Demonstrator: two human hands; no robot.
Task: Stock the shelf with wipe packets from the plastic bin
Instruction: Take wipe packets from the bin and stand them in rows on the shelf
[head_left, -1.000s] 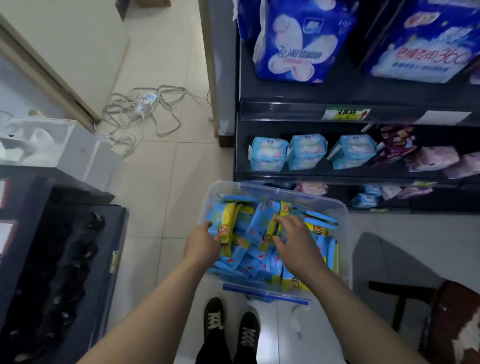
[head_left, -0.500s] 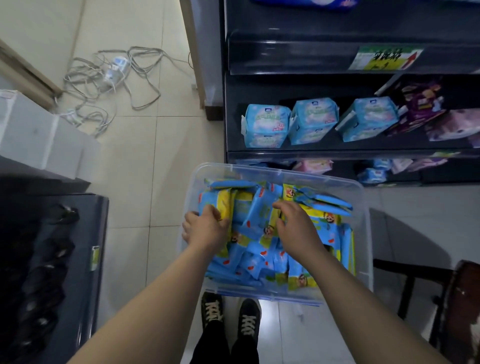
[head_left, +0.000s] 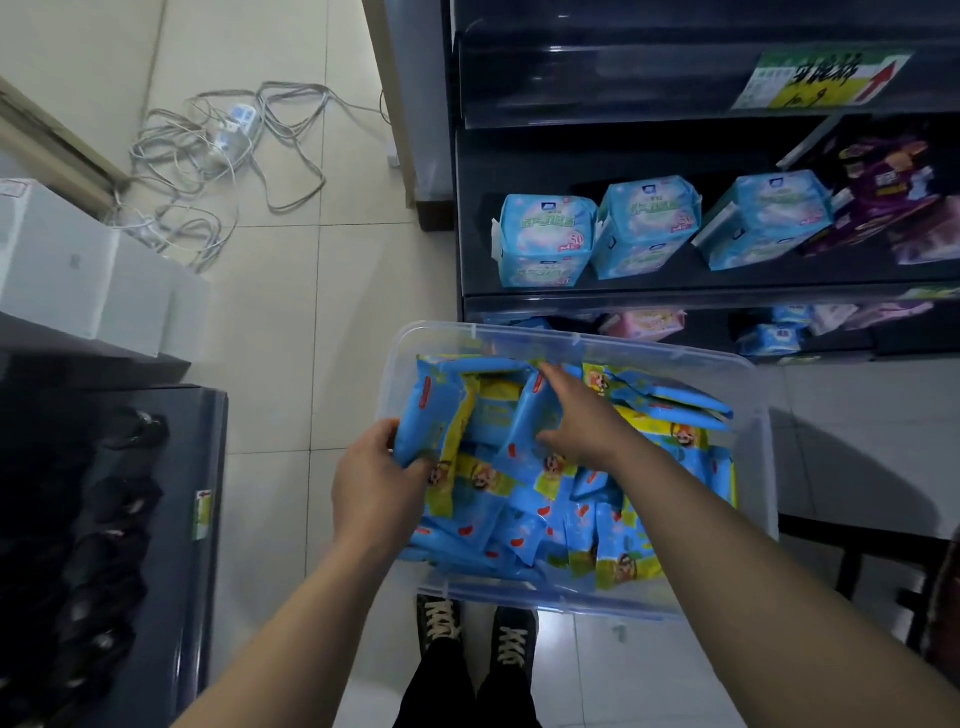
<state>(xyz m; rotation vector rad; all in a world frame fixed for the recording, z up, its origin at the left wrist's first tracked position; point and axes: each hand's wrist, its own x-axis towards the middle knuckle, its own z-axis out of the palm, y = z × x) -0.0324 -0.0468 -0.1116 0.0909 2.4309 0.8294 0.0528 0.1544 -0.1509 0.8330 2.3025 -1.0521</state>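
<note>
- Wipe packets (head_left: 540, 499), flat blue-and-yellow plastic sachets with a cartoon print, lie piled loosely in the clear plastic bin (head_left: 750, 426); several stand on edge at its far left side.
- Clear plastic bin: rectangular, open at the top, set just in front of the dark metal shelf unit (head_left: 649, 304), its far rim near the lowest tier.
- Left hand (head_left: 379, 488): at the bin's left wall, thumb on top and fingers curled under, gripping the near end of a raised bundle of wipe packets (head_left: 434, 410).
- Right hand (head_left: 582, 421): inside the bin, fingers stretched straight toward the far rim and laid on upright packets, thumb spread apart and touching a blue packet's side; it grips nothing that can be made out.
- Dark metal shelf unit: the middle tier carries three pale-blue soft packs (head_left: 644, 228) side by side, with purple packs (head_left: 878, 192) to their right; a yellow-and-green price label (head_left: 821, 80) sits on the tier edge above.
- Lower tier: pink and blue packs, partly hidden behind the bin.
- Beige tiled floor (head_left: 291, 322): a tangle of grey cables (head_left: 218, 150) lies to the far left.
- Black lace-up shoes (head_left: 472, 623) show below the bin's near edge.
</note>
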